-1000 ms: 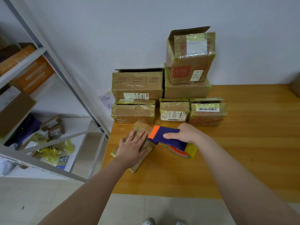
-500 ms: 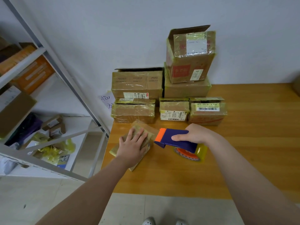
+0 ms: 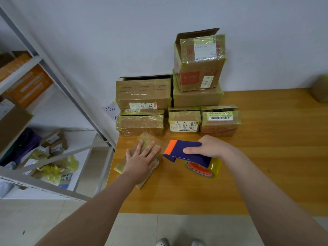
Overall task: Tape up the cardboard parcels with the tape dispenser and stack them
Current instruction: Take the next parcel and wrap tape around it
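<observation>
A small flat cardboard parcel (image 3: 150, 172) lies near the left edge of the wooden table (image 3: 266, 166). My left hand (image 3: 141, 161) presses flat on top of it with fingers spread. My right hand (image 3: 211, 147) grips the navy and orange tape dispenser (image 3: 184, 151), whose roll of yellowish clear tape (image 3: 204, 167) rests on the table just right of the parcel. A strip of tape runs from the dispenser's orange end to the parcel. Taped parcels (image 3: 142, 124) are stacked against the wall behind.
A tall box (image 3: 200, 63) sits on another box (image 3: 197, 98) in the back stack. A grey metal shelf rack (image 3: 58, 82) with boxes and yellow tape scraps stands to the left. Another box (image 3: 320, 89) sits at the table's far right edge.
My right hand has drawn the tape dispenser to the right, away from the parcel. My left hand stays pressed on the parcel.
</observation>
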